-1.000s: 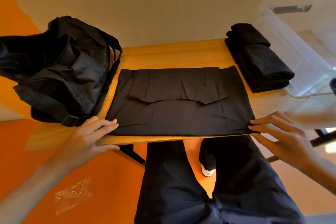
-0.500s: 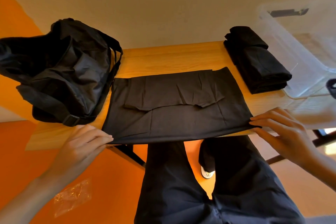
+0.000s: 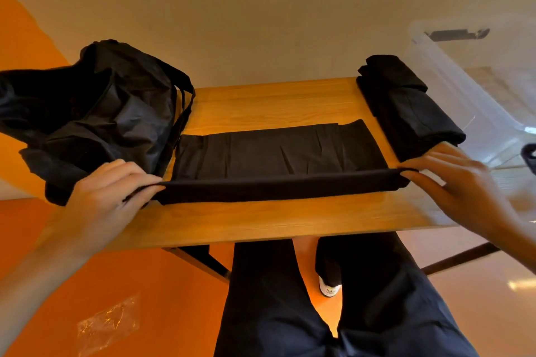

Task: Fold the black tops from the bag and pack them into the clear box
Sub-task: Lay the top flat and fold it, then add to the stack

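Two hands hold the near edge of the black top [image 3: 275, 153], one at each end. From my seat I see the left hand [image 3: 107, 191] at the left end, its fingers [image 3: 136, 174] curled over the cloth and pinching it against the thumb. The right hand [image 3: 452, 182] is smeared with blur, but its fingers [image 3: 420, 165] close on the right end in the same kind of pinch.

Between them the near edge stands up off the wooden surface [image 3: 261, 220] as a taut band. The rest of the top lies flat in the middle of the wood behind it. The black bag [image 3: 87, 113] slumps at the left end of the surface, touching the left corner of the top, with its straps hanging beside it.

At the right end sit the folded tops [image 3: 406, 107] in a stack, just beside the clear box [image 3: 464, 90]; I cannot tell what the box holds. Below the surface I see dark trousers [image 3: 290, 298], a white shoe [image 3: 329, 288], and a clear plastic wrapper [image 3: 107, 324] on the orange floor [image 3: 145, 284].
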The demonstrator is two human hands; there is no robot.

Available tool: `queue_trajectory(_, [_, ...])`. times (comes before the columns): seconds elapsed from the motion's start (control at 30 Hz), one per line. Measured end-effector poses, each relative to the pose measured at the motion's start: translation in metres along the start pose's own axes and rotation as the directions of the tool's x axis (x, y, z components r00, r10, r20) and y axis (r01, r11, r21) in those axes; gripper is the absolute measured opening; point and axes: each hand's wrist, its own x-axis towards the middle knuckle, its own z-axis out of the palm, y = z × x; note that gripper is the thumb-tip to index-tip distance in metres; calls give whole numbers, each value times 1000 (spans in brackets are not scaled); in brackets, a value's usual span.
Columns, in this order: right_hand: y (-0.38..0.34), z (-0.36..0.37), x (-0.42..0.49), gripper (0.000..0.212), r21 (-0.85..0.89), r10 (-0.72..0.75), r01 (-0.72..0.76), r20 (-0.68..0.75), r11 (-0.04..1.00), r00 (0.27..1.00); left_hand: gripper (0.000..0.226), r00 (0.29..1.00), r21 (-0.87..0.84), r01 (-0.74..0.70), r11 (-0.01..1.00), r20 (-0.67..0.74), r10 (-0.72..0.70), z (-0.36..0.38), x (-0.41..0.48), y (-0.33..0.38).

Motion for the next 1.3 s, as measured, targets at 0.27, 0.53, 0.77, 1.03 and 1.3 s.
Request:
queue_trajectory(0.27, [16,7,54,22,-59,55,-47,142,997,988,8,968,27,181,983,173,-183,2,40,-8])
queue_trajectory(0.53, [35,17,102,12,-58,236,-229,180,972,955,2,961,27,218,975,166,-220,10,62,-18])
queue_trajectory(0.77, [45,25,127,6,-89,269,-255,205,963,941,0,948,62,283,957,132,-289,17,83,-29])
queue_trajectory(1.03, [54,32,146,3,-115,340,-320,304,940,890,7,931,179,293,939,168,-323,30,105,-34])
queue_trajectory(1.3, [52,32,159,8,-100,327,-311,320,945,889,12,932,320,248,914,178,-315,39,117,-39])
